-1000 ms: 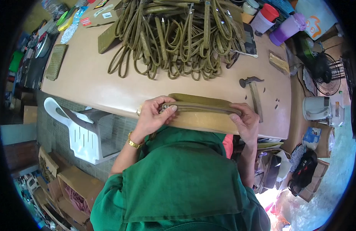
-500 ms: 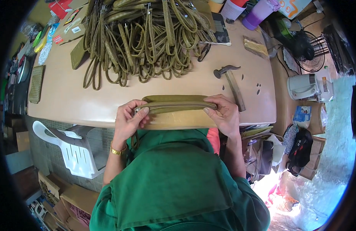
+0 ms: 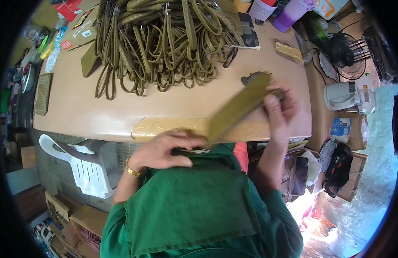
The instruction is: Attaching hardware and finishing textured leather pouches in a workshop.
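Note:
A flat, long olive zip pouch slants above the table's front edge, blurred by motion. My right hand is closed on its upper right end, thumb over the near side. My left hand is at the pouch's lower left end, its fingers smeared; a thin dark strip with a pale edge shows between thumb and fingers, too blurred to name. Behind the pouch's upper end lies a hammer, its handle mostly covered. A strip of shiny tan tape runs along the table edge behind my left hand.
A large heap of olive pouches with strap loops covers the back of the table. A purple tumbler stands at the back right, near a black fan. A white plastic chair is at the left.
The pouch was level in both hands with its zipper showing; now it is tilted, its right end raised up and right by my right hand. My left hand has shifted right and slightly nearer.

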Demonstrator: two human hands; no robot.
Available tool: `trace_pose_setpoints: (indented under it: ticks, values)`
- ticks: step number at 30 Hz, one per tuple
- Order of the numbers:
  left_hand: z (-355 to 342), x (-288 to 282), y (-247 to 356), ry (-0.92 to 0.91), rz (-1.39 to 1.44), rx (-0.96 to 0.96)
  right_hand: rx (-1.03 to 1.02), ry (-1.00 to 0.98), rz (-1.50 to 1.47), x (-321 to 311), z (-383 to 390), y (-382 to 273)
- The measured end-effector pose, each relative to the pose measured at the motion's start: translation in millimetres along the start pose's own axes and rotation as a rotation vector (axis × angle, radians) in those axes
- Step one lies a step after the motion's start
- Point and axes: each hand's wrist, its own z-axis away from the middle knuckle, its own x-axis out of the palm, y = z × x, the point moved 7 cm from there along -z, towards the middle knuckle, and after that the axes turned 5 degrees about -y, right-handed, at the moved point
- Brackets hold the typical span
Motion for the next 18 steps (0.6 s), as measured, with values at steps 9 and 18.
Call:
trace_pose_setpoints:
  ticks: [9, 18]
  values:
    - [-9, -20, -17, 0.572, 0.157, 0.11, -0.142, -1.114, 0.374, 143, -14, 12]
    - [2, -21, -48, 0.597, -0.186, -0.015, -0.095, -0.781, 0.758, 90, 35, 89]
